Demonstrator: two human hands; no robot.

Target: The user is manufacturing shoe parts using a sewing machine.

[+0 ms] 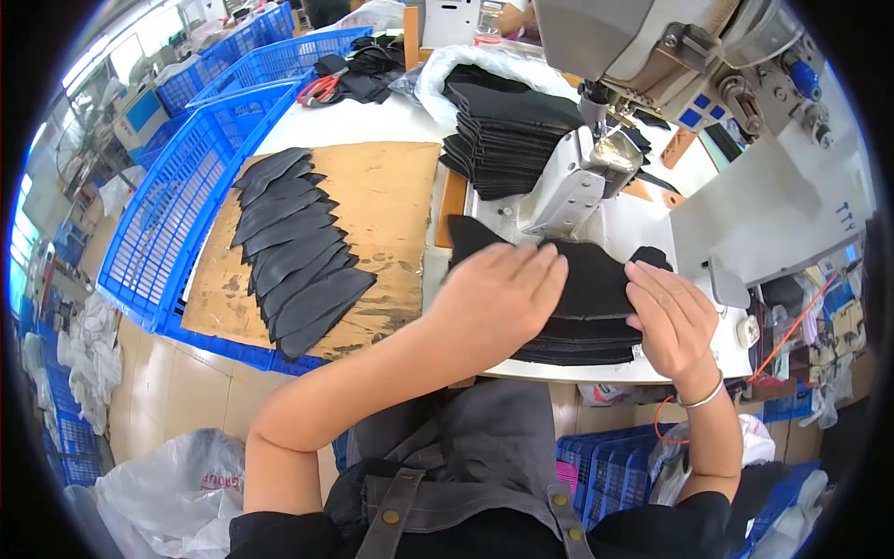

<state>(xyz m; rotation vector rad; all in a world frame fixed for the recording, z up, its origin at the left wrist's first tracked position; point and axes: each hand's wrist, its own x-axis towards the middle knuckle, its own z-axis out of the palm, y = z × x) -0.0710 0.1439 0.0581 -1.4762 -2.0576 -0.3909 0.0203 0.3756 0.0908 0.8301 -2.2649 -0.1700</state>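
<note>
A black fabric piece (pixel 591 284) with a curved upper edge lies in front of the sewing machine's post (pixel 566 191). My left hand (pixel 507 289) rests over its left part, fingers stretched out and slightly blurred. At the right end, my right hand (pixel 672 317) touches the piece with long, straight fingers, the thumb apart from them. Beneath and nearer to me is a stack of similar black pieces (pixel 587 354). Both palms are hidden, and so is the part of the piece under my left hand.
Overlapping dark leather-like pieces (pixel 293 247) lie on a cardboard sheet (pixel 391 186) to the left, beside a blue crate (pixel 172 224). Behind the post stands a tall stack of black pieces (pixel 503 140). Red-handled scissors (pixel 319 90) lie farther back. The machine head (pixel 643 56) overhangs the table's right side.
</note>
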